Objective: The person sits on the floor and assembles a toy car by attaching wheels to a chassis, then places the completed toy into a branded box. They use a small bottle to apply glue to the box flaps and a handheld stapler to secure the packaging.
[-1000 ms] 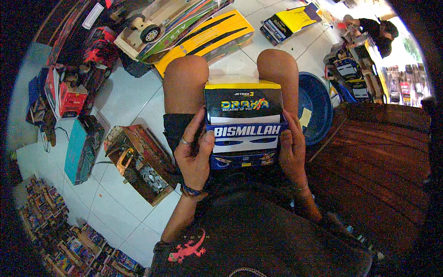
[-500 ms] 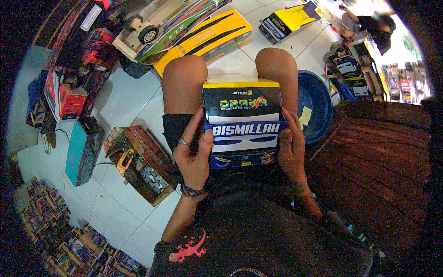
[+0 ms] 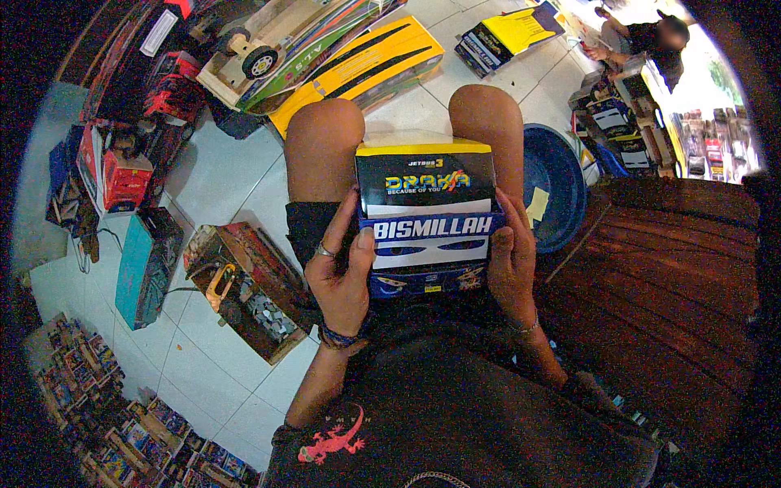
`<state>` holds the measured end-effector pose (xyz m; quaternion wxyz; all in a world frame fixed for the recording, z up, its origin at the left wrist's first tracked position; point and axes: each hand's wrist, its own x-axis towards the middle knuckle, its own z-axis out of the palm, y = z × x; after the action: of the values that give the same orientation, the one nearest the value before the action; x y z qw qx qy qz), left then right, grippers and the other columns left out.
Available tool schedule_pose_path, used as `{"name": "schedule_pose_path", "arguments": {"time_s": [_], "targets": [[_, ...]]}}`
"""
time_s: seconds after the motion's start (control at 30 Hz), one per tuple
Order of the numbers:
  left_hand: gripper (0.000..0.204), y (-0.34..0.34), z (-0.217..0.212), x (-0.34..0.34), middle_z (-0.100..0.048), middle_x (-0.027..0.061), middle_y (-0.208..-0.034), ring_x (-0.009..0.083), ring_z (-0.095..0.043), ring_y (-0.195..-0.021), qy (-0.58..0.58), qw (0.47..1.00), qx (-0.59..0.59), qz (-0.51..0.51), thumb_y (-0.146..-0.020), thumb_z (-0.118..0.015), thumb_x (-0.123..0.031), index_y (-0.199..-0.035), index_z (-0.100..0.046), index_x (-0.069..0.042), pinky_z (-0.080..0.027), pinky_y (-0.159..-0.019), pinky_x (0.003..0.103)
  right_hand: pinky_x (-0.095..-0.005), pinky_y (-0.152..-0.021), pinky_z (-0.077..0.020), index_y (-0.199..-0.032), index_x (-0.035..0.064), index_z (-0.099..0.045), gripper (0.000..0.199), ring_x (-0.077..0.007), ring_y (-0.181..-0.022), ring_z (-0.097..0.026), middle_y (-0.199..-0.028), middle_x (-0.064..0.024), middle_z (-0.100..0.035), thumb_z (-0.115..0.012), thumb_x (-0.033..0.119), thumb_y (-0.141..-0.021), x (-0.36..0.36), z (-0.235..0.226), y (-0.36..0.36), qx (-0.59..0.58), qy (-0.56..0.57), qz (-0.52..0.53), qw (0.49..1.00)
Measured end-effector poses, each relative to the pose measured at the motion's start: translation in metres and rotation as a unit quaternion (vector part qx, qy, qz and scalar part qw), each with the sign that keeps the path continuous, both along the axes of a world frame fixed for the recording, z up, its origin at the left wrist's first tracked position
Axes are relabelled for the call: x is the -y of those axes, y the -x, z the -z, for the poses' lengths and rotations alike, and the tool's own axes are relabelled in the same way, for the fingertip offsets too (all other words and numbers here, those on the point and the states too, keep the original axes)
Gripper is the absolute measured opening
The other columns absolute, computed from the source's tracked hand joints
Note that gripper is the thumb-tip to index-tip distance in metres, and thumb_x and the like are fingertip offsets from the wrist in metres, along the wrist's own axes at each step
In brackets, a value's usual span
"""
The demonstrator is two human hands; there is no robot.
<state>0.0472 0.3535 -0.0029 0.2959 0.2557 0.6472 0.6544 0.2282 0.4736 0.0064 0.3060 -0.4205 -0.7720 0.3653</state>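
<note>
I sit with bare knees up and hold a boxy model bus body [image 3: 427, 215] on my lap; it is black, blue and white with a yellow top edge. My left hand [image 3: 342, 272] grips its left side, thumb lying across the front face, a ring on one finger and a band at the wrist. My right hand [image 3: 511, 260] clasps the right side, fingers curled round the edge. The model faces me, upright between both palms.
An open wooden toolbox [image 3: 248, 289] lies on the white tiles at my left, beside a teal case [image 3: 146, 264]. Yellow and green model bodies [image 3: 358, 61] lie ahead. A blue basin [image 3: 557, 183] sits right of my knee, by a dark wooden bench [image 3: 675, 301]. Another person [image 3: 643, 37] crouches far right.
The model has stayed in both hands, shifted only very slightly on my lap. Nothing else has moved noticeably.
</note>
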Motion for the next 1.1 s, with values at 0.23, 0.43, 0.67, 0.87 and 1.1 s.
{"name": "schedule_pose_path", "arguments": {"time_s": [0.23,0.43,0.67,0.87,1.1], "targets": [[0.043,-0.0004,0.0012,0.0003,-0.056,0.0149,-0.136,0.0173,-0.052,-0.123,0.005,1.0,0.028,0.003,-0.093,-0.059,-0.005,-0.135,-0.052,0.004,-0.038,-0.105,0.03,-0.0395,-0.099,-0.0415,-0.131,-0.0054,-0.051,0.058,-0.0353,-0.113,-0.055,-0.12,-0.0228,-0.056,-0.041,0.043,-0.101,-0.0003,0.002,0.0,-0.002,-0.015,0.0,1.0],[0.043,-0.0026,0.0017,-0.0013,-0.055,0.0148,-0.136,0.0172,-0.052,-0.123,-0.004,0.999,0.053,-0.006,-0.094,-0.059,-0.006,-0.135,-0.052,0.004,-0.038,-0.105,0.031,-0.0394,-0.099,-0.0418,-0.131,-0.0054,-0.051,0.057,-0.0345,-0.113,-0.055,-0.12,-0.0225,-0.056,-0.041,0.043,-0.102,0.0,0.0006,0.0,0.002,-0.016,-0.002,1.0],[0.042,-0.0028,0.0023,-0.0019,-0.058,0.0121,-0.133,0.0125,-0.055,-0.113,-0.002,0.999,0.046,-0.008,-0.094,-0.06,-0.007,-0.135,-0.053,0.002,-0.043,-0.098,0.027,-0.0395,-0.098,-0.0419,-0.132,-0.0047,-0.051,0.059,-0.0346,-0.112,-0.056,-0.12,-0.0228,-0.056,-0.04,0.044,-0.101,0.0003,-0.0005,0.0012,0.011,-0.024,0.004,1.0],[0.042,-0.0033,0.0011,-0.0012,-0.059,0.0102,-0.131,0.0094,-0.055,-0.108,-0.011,0.998,0.056,-0.007,-0.094,-0.06,-0.006,-0.135,-0.053,0.002,-0.045,-0.094,0.026,-0.0391,-0.098,-0.0421,-0.132,-0.0048,-0.051,0.058,-0.0348,-0.112,-0.056,-0.119,-0.0229,-0.056,-0.04,0.044,-0.102,0.0006,-0.0003,0.0016,0.008,-0.024,0.004,1.0],[0.042,-0.0038,0.002,-0.0035,-0.059,0.0103,-0.131,0.0102,-0.055,-0.108,-0.028,0.998,0.045,-0.015,-0.095,-0.06,-0.007,-0.135,-0.052,0.003,-0.044,-0.095,0.026,-0.0393,-0.097,-0.0426,-0.132,-0.0043,-0.051,0.054,-0.0342,-0.112,-0.056,-0.119,-0.0225,-0.056,-0.041,0.039,-0.101,-0.0004,0.0007,0.0022,-0.006,-0.023,0.002,1.0]]}}
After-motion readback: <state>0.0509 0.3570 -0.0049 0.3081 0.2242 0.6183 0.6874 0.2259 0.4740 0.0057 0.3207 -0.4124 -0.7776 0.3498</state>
